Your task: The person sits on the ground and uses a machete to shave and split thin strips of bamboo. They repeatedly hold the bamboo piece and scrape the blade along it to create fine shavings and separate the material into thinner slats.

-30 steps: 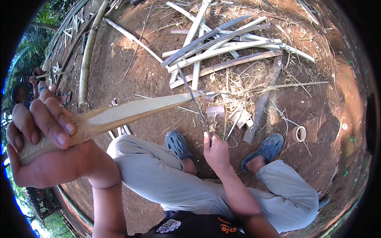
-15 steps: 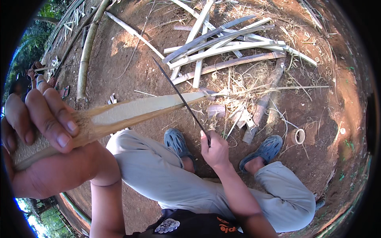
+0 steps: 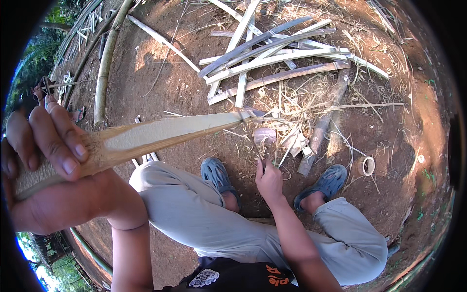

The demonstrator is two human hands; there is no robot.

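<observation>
My left hand [image 3: 51,146] is wrapped round the thick end of a split bamboo strip [image 3: 170,132]. The strip extends to the right, its pale inner face upward and its narrow far end over the shavings. In my right hand [image 3: 270,182] is a thin knife [image 3: 250,135], its blade smeared by motion. The blade crosses near the strip's far tip; whether it touches the bamboo I cannot tell.
Several split bamboo strips [image 3: 277,59] lie crossed on the dirt ahead, with curly shavings [image 3: 292,109] around them. A bamboo pole [image 3: 105,73] lies far left, near another person [image 3: 40,91]. A bamboo ring [image 3: 366,166] is beside my right shoe [image 3: 323,185].
The knife has swung from a clear slant across the strip to a steeper, blurred position nearer its tip. My right hand has moved slightly right; the strip's tip has shifted a little left.
</observation>
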